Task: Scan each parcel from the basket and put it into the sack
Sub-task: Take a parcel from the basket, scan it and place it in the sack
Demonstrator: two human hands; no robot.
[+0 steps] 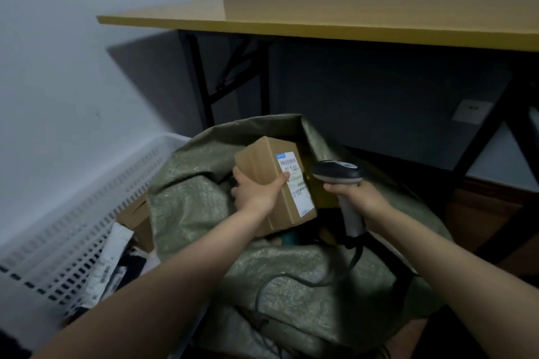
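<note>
Two curled-finger grips: left hand (256,194), parcel (269,159); right hand (363,198), scanner (338,173).

One cardboard parcel (262,154) was counted above the one green sack (201,201), with one handheld scanner (338,173) just right of it. One white basket (73,213) was seen at the left, holding one further brown box (135,213); its other packets (108,259) could not be counted. One table (320,20) was seen farther off.

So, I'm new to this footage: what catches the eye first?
In the middle, the left hand grips a labelled cardboard box over the open green sack. Just right of it, the right hand holds a barcode scanner pointing toward the box. A white basket with more parcels stands at lower left.
</note>
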